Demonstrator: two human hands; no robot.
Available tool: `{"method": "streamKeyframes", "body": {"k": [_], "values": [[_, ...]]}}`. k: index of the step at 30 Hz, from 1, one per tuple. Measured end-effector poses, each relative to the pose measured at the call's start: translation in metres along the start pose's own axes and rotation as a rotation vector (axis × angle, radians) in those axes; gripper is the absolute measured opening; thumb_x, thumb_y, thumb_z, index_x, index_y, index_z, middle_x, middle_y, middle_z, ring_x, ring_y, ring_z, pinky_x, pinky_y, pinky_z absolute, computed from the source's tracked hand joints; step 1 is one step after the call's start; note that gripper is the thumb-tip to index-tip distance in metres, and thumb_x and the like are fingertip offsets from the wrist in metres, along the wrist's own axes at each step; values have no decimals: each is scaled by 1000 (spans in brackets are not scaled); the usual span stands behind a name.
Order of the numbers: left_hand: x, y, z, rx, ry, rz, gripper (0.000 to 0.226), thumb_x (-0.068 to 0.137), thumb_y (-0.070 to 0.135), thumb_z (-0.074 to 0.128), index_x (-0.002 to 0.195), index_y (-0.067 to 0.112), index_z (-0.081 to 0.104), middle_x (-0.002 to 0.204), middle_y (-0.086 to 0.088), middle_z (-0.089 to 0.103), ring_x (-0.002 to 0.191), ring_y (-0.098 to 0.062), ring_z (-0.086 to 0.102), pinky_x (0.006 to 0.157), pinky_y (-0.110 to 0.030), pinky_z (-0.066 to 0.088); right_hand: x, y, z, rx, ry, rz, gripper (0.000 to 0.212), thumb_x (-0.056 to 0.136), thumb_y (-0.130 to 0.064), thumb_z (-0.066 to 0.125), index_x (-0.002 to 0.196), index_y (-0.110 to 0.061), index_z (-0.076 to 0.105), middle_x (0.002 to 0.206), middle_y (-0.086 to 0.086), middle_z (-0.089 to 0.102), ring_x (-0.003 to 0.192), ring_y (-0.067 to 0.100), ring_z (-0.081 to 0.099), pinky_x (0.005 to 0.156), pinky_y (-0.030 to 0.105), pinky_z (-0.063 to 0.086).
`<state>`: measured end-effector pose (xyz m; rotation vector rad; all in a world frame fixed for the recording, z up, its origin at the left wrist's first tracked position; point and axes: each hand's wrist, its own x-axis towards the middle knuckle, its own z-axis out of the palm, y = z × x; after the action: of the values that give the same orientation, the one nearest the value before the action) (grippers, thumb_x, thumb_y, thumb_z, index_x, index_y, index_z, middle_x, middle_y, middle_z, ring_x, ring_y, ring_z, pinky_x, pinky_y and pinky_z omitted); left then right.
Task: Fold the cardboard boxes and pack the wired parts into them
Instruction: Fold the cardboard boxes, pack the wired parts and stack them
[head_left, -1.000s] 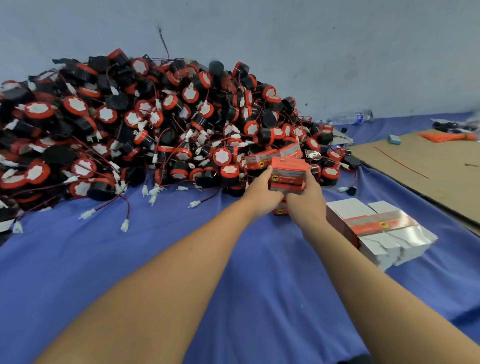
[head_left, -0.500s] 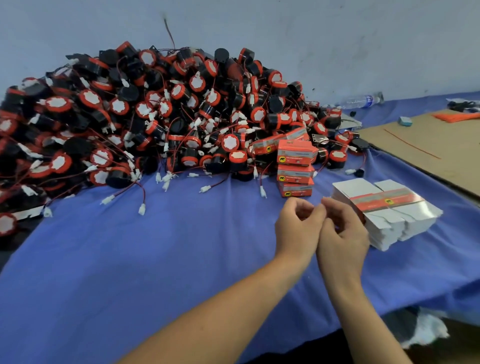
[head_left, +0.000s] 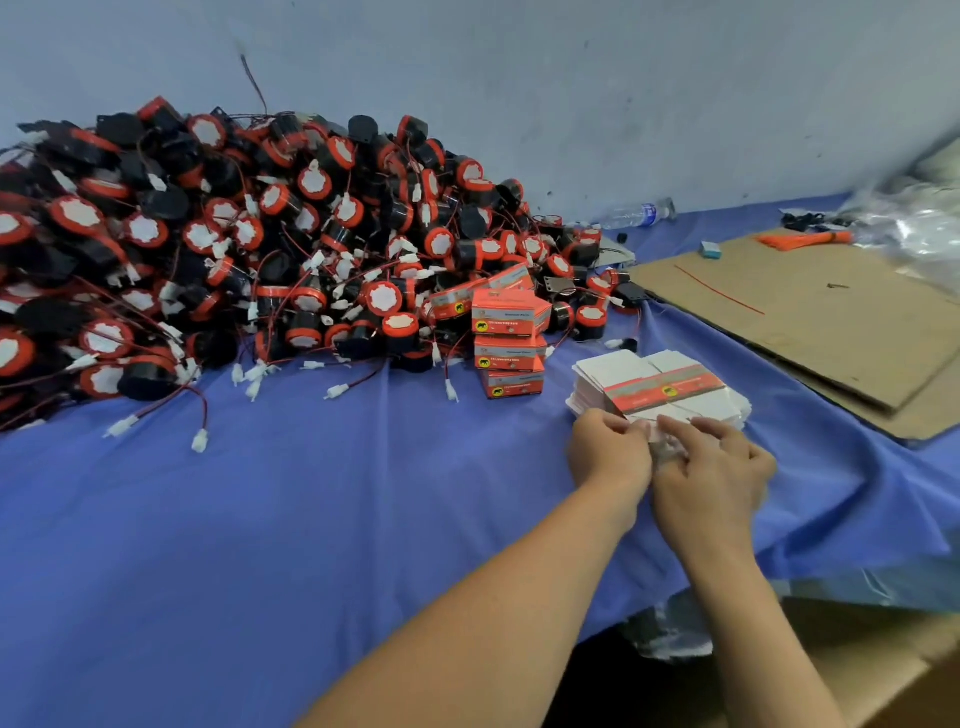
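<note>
It looked like a small packing workshop. A huge heap of identical wired parts (head_left: 260, 249) lay on a blue-clothed surface (head_left: 260, 519) against a bare wall (head_left: 571, 78), beside flat box blanks (head_left: 660, 384) and three stacked printed boxes (head_left: 509, 343).

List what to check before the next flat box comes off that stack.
1. Is the left hand and the right hand at the near edge of the flat box stack: ok.
2. Just one flat box pinched: cannot tell, blurred there.
3. The three packed boxes apart from the stack: ok.
4. Supply of wired parts: ok, big pile to the left.
5. Bare blue cloth for folding: ok, in front of the pile.
</note>
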<state>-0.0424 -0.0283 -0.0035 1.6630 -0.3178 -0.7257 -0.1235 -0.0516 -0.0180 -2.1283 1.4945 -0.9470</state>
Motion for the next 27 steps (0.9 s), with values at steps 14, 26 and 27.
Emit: {"method": "streamKeyframes", "body": {"k": [14, 26, 27], "values": [[-9, 17, -31, -415, -182, -66, 13, 93, 4, 66, 94, 17, 64, 96, -6, 70, 71, -12, 64, 76, -24, 60, -11, -14, -24, 312, 167, 20, 58, 83, -25, 48, 138, -11, 61, 139, 22, 55, 136, 41, 42, 115, 38, 22], [-88, 5, -199, -357, -156, 259, 45, 101, 4, 56, 131, 35, 68, 78, 1, 64, 65, -6, 55, 73, -18, 53, -47, -84, -37, 497, -277, -278, 83, 77, -34, 86, 146, -50, 41, 112, -32, 61, 98, -18, 58, 78, 12, 47], [-96, -1, -214, -276, -91, 300, 48, 101, 6, 56, 129, 43, 67, 76, 3, 64, 66, -6, 56, 75, -19, 53, -57, -96, -34, 470, -294, -353, 85, 77, -33, 86, 140, -63, 38, 108, -37, 63, 97, -20, 57, 73, 7, 45]]}}
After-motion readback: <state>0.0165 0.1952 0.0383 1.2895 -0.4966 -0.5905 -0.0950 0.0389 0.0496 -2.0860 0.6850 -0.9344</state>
